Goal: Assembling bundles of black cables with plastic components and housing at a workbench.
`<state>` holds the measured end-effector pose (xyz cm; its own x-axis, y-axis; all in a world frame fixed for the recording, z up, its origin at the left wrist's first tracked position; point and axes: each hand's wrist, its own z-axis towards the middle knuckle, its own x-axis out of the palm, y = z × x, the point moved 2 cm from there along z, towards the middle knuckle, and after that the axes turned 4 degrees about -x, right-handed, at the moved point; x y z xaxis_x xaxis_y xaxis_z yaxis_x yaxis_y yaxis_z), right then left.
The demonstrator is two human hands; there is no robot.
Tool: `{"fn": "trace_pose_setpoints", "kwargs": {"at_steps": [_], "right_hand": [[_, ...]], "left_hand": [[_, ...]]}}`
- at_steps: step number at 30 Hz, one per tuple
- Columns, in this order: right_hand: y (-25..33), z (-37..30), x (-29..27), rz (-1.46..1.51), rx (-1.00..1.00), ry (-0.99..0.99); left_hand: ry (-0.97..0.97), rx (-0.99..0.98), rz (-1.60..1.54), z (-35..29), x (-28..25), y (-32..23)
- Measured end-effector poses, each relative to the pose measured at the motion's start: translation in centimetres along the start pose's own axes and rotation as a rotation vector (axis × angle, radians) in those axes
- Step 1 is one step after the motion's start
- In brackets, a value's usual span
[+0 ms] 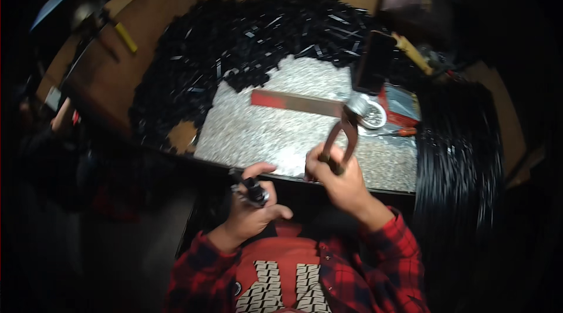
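My left hand (253,207) is in front of the slab's near edge, its fingers curled round a small bunch of short black pieces (256,192); the thumb sticks out to the right. My right hand (343,181) grips pliers (350,131) with reddish-brown handles, held upright over the granite slab (252,137). The pliers' head points away from me and is blurred, beside a white round tub (375,115) of small metal bits. A flat metal bar (299,103) with a red left end lies across the slab behind the pliers.
A heap of black strips (264,31) covers the back and left of the table. Long black strips (460,149) hang over the right side. Near the tub lie a phone (375,61), a red packet (400,105) and an orange-handled tool (406,131). Another person's hand (61,116) shows far left.
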<state>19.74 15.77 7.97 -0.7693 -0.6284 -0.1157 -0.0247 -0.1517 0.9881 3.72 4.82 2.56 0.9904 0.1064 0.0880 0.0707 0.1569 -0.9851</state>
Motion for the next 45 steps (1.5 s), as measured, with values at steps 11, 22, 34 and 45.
{"fn": "trace_pose_setpoints", "kwargs": {"at_steps": [11, 22, 34, 45], "right_hand": [[-0.5, -2.1, 4.8, -0.100, -0.298, 0.188], [-0.9, -2.0, 5.2, -0.146, -0.414, 0.087], [-1.2, -2.2, 5.0, -0.166, -0.452, 0.094], [-0.8, -2.1, 5.4, -0.093, -0.485, 0.115]], "left_hand": [[-0.031, -0.012, -0.021, -0.7, -0.3, 0.0], [-0.056, 0.000, -0.109, -0.6, 0.3, 0.1], [0.017, 0.125, 0.220, 0.0, -0.4, -0.6], [0.067, 0.044, 0.140, -0.5, -1.0, 0.8]]}}
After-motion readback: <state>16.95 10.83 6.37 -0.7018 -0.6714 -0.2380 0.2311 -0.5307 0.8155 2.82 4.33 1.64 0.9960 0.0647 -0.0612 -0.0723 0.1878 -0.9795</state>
